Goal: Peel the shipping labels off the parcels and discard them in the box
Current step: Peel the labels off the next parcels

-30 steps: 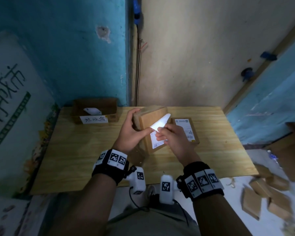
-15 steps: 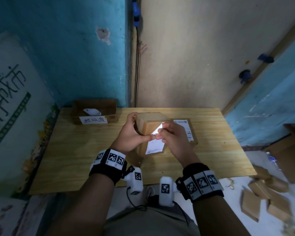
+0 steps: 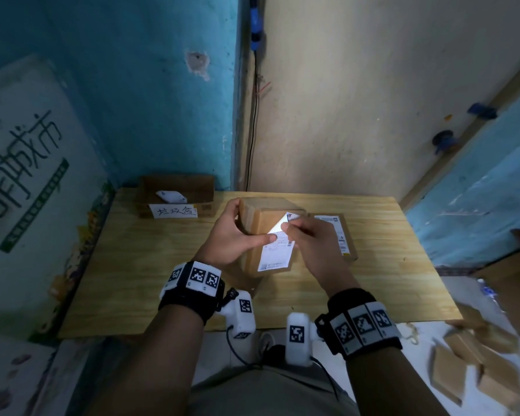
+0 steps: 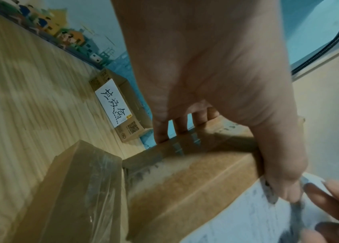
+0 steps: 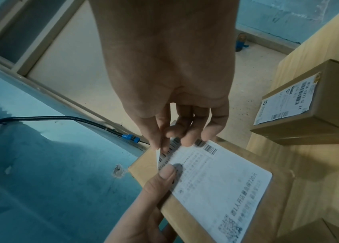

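I hold a brown cardboard parcel (image 3: 260,223) tilted above the wooden table (image 3: 150,265). My left hand (image 3: 231,235) grips its left side, and the thumb presses the upper left edge of the white shipping label (image 3: 276,255). My right hand (image 3: 303,232) pinches the label's top corner, which is folded up to show its blank back. In the right wrist view the fingertips (image 5: 187,139) pinch the barcode end of the label (image 5: 216,180). The left wrist view shows my left hand (image 4: 216,82) round the parcel (image 4: 185,180). The open discard box (image 3: 177,187) stands at the table's back left.
A second parcel (image 3: 347,235) with its label (image 3: 332,232) on lies flat just right of my hands. The discard box bears a handwritten paper sign (image 3: 173,211) and holds one crumpled label (image 3: 170,196). Several cardboard pieces (image 3: 478,370) lie on the floor at the right.
The parcel has tipped back, so its labelled face points more upward. The lifted white flap is smaller than one second ago. My left thumb has moved onto the label's edge.
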`<state>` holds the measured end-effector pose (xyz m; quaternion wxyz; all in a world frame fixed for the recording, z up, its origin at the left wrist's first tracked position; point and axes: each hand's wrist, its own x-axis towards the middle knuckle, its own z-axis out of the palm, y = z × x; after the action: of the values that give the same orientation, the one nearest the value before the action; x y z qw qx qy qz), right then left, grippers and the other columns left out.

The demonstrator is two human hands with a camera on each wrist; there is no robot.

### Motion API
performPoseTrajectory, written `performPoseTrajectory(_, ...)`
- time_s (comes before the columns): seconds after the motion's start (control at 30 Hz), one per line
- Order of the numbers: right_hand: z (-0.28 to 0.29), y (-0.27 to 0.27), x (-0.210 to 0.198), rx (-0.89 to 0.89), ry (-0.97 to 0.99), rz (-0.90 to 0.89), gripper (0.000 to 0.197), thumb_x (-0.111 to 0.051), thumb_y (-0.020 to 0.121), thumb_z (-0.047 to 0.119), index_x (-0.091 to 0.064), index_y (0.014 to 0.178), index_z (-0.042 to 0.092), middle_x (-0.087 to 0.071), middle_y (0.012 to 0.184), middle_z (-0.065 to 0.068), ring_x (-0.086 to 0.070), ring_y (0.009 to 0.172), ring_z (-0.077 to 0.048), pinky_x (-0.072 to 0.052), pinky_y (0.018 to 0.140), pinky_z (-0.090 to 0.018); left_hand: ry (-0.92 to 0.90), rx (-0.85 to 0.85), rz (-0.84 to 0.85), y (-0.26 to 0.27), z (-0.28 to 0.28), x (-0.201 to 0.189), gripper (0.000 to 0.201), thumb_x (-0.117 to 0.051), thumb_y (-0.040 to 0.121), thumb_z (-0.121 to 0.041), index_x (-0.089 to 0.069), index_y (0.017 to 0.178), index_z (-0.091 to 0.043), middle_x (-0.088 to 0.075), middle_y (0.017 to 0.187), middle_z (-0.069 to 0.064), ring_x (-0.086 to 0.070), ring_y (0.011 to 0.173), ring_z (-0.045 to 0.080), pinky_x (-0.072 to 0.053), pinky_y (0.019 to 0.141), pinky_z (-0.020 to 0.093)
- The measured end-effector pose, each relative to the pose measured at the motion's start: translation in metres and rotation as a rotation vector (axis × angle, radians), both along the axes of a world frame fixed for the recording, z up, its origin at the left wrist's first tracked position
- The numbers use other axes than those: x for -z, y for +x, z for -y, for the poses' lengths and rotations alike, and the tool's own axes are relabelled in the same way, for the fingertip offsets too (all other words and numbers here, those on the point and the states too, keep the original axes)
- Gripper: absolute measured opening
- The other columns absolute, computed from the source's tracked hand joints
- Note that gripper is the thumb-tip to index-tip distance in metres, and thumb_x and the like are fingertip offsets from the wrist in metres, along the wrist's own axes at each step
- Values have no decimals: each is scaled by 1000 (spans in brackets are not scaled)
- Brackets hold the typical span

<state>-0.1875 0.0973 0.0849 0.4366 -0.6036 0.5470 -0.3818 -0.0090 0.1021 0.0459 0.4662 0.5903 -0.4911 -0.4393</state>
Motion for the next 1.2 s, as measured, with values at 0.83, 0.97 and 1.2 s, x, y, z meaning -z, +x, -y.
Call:
performPoseTrajectory(0.83, 11, 9, 10, 35, 156, 105, 10, -67, 92, 6, -62, 101, 9, -74, 96, -14, -75, 83, -17, -59, 75, -27, 3, 3, -3, 10, 3, 3, 108, -96, 57, -25, -38, 149, -19, -61, 115, -22, -58, 107, -4, -50, 97, 24)
performPoseTrajectory(0.97, 9, 9, 11, 58, 152, 141, 12, -67, 93, 6, -62, 104, 4, -73, 99, -15, -73, 77, -11, -57, 66, -17, 6, 4, -13, 8, 3, 6, 111, -96, 53, -35, -41, 148, -19, -66, 121, -12, -62, 113, 7, -53, 100, 36)
performPoseTrajectory(1.2, 8, 8, 13, 85, 189, 160, 23, -66, 94, 10, -53, 112, 4, -72, 97, -13, -70, 66, -1, -51, 57, -11, -1, 6, 1, 4, 4, 5, 110, -95, 48, -43, -44, 144, -20, -67, 122, -10, -63, 113, 9, -53, 100, 39)
